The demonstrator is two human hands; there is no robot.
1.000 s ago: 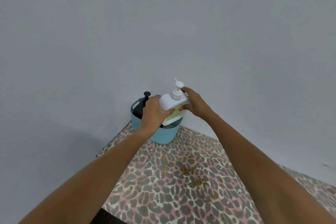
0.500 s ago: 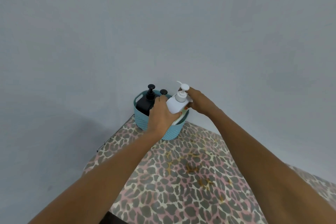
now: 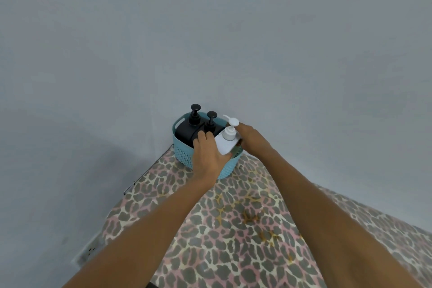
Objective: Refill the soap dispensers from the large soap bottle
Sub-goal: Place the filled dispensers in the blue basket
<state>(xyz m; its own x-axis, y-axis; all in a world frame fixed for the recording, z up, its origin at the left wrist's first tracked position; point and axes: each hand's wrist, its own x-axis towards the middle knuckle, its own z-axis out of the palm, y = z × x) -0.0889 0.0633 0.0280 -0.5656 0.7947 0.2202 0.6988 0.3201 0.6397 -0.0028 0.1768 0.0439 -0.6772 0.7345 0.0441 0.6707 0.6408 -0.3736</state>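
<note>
Observation: against the grey wall (image 3: 210,30), at the far corner of the leopard-print tablecloth (image 3: 233,229), the teal perforated basket (image 3: 183,153) is holding the left black pump dispenser (image 3: 187,132) and the right black pump dispenser (image 3: 210,125), both standing upright with pumps fitted. A second ago the white pump bottle (image 3: 225,141) was being held tilted above the basket; it is now sitting nearly upright and low inside the basket's right side, just beside the right black pump dispenser.

Assessment: the white pump bottle, judged to be the large soap bottle, is being lowered into the basket, not poured. The dispensers are opaque, so their fill level is not showing.

Left hand (image 3: 207,154): its fingers (image 3: 201,135) are curling closely round the bottle's near left side, gripping it, with the fingertips lying against the right black pump dispenser.

Right hand (image 3: 251,139): it is wrapping the bottle's right side below the pump; its fingertips are hidden behind the bottle, though the grip is appearing closed
</note>
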